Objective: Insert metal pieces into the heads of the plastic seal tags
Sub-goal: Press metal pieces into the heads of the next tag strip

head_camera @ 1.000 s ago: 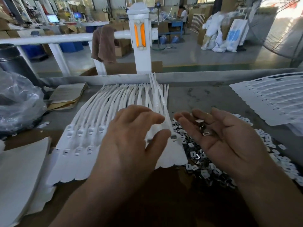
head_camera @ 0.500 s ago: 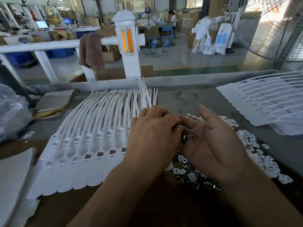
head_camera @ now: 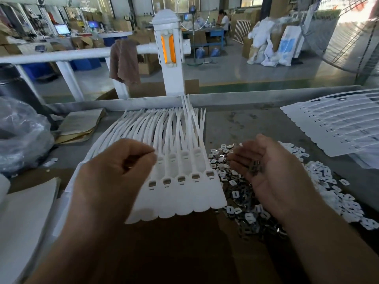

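A row of joined white plastic seal tags (head_camera: 184, 193) lies flat at the table's middle, thin tails fanning toward the far rim. Several heads at its right end show square slots with metal inside. My left hand (head_camera: 114, 177) hovers over the row's left part, thumb and forefinger pinched near a tag head; what they pinch is too small to see. My right hand (head_camera: 270, 171) is palm-up to the right of the row, cupping a few small metal pieces (head_camera: 255, 167). Under it spreads a heap of loose metal pieces and white plastic caps (head_camera: 242, 210).
A second sheet of white tags (head_camera: 336, 128) lies at the far right. A crumpled clear plastic bag (head_camera: 20, 136) and brown paper packets (head_camera: 80, 126) sit at the left. White sheets (head_camera: 24, 222) lie near left. A raised metal rim (head_camera: 246, 95) bounds the table's far side.
My left hand has pulled away from my right palm and moved left over the tag heads, fingers pinched. My right hand has stayed cupped, palm-up, over the heap.
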Demonstrator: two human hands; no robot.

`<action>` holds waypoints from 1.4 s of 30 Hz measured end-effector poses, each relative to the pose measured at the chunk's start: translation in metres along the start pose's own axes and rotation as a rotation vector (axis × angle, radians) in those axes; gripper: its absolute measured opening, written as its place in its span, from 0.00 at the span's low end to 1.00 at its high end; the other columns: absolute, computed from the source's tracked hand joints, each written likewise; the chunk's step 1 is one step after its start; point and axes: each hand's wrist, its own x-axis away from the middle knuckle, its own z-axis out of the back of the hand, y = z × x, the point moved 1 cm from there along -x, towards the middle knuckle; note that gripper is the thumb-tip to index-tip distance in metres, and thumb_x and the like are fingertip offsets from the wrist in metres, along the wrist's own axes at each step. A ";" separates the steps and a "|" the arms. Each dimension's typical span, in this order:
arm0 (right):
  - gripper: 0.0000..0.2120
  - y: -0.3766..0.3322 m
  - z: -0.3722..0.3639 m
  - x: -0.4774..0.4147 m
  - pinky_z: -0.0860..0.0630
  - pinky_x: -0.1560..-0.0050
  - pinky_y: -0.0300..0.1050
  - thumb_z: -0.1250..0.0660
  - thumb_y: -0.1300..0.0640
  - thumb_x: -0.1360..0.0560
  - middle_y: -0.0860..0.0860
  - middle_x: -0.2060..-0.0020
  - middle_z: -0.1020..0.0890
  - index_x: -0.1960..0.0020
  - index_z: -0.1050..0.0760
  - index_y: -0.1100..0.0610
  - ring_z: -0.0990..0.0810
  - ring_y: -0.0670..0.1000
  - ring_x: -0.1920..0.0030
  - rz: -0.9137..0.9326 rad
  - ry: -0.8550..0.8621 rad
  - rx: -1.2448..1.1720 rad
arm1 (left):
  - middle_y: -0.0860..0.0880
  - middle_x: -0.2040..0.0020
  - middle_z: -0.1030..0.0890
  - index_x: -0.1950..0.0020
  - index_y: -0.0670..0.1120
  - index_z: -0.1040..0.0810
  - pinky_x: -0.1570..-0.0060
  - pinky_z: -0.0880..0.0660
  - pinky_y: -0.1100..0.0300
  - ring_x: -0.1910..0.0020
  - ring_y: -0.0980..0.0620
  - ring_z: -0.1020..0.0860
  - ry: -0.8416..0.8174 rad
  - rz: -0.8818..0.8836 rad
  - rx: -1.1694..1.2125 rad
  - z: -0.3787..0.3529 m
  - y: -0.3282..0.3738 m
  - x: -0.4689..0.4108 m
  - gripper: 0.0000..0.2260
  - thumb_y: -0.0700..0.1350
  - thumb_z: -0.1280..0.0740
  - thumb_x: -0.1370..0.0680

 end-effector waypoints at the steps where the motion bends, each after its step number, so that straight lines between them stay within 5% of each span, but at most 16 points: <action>1: 0.16 0.001 -0.001 0.001 0.20 0.45 0.53 0.38 0.47 0.20 0.54 0.56 0.14 0.53 0.19 0.58 0.15 0.55 0.51 0.055 0.051 0.158 | 0.71 0.55 0.24 0.56 0.63 0.24 0.71 0.31 0.68 0.57 0.71 0.25 0.006 0.023 -0.024 0.008 -0.011 0.002 0.04 0.59 0.37 0.27; 5: 0.30 -0.001 -0.008 0.013 0.33 0.47 0.44 0.50 0.31 0.29 0.38 0.43 0.20 0.41 0.19 0.45 0.24 0.41 0.45 0.255 0.092 0.753 | 0.69 0.56 0.24 0.55 0.66 0.24 0.65 0.25 0.55 0.63 0.61 0.23 0.058 0.116 -0.109 0.027 -0.049 0.010 0.04 0.59 0.35 0.28; 9: 0.30 -0.001 -0.006 0.017 0.36 0.57 0.35 0.50 0.33 0.26 0.33 0.57 0.23 0.41 0.20 0.50 0.27 0.25 0.58 0.384 0.057 0.814 | 0.64 0.59 0.22 0.56 0.63 0.25 0.65 0.25 0.54 0.63 0.63 0.24 0.045 0.090 -0.219 0.032 -0.069 0.016 0.02 0.56 0.33 0.28; 13: 0.26 -0.002 -0.004 0.018 0.24 0.49 0.53 0.45 0.38 0.25 0.59 0.55 0.20 0.51 0.22 0.59 0.21 0.51 0.56 0.482 0.106 0.787 | 0.63 0.65 0.26 0.61 0.62 0.28 0.66 0.27 0.56 0.64 0.62 0.26 0.008 0.025 -0.310 0.029 -0.068 0.014 0.07 0.51 0.31 0.28; 18: 0.13 0.003 -0.010 0.019 0.18 0.53 0.53 0.41 0.42 0.24 0.43 0.59 0.15 0.55 0.19 0.44 0.16 0.44 0.58 0.494 -0.003 0.684 | 0.58 0.63 0.22 0.57 0.53 0.19 0.60 0.24 0.50 0.63 0.53 0.22 -0.010 -0.081 -0.468 0.021 -0.055 0.014 0.03 0.45 0.27 0.28; 27: 0.14 0.011 -0.014 0.021 0.18 0.56 0.55 0.42 0.38 0.27 0.40 0.60 0.16 0.55 0.20 0.41 0.16 0.43 0.61 0.433 -0.129 0.752 | 0.55 0.58 0.19 0.58 0.54 0.18 0.57 0.25 0.48 0.58 0.50 0.21 -0.067 -0.122 -0.540 0.020 -0.061 0.013 0.02 0.47 0.30 0.26; 35: 0.11 0.009 -0.013 0.021 0.17 0.57 0.61 0.40 0.43 0.22 0.42 0.61 0.15 0.55 0.19 0.43 0.15 0.46 0.63 0.395 -0.129 0.730 | 0.55 0.56 0.20 0.55 0.54 0.18 0.58 0.25 0.48 0.57 0.50 0.22 -0.153 -0.154 -0.564 0.029 -0.058 0.020 0.14 0.56 0.43 0.27; 42: 0.14 0.010 -0.015 0.021 0.17 0.59 0.62 0.40 0.38 0.28 0.44 0.62 0.15 0.53 0.19 0.42 0.15 0.49 0.64 0.378 -0.148 0.677 | 0.53 0.49 0.20 0.46 0.52 0.19 0.51 0.24 0.48 0.50 0.50 0.23 -0.120 -0.020 -0.523 0.034 -0.059 0.026 0.10 0.47 0.30 0.26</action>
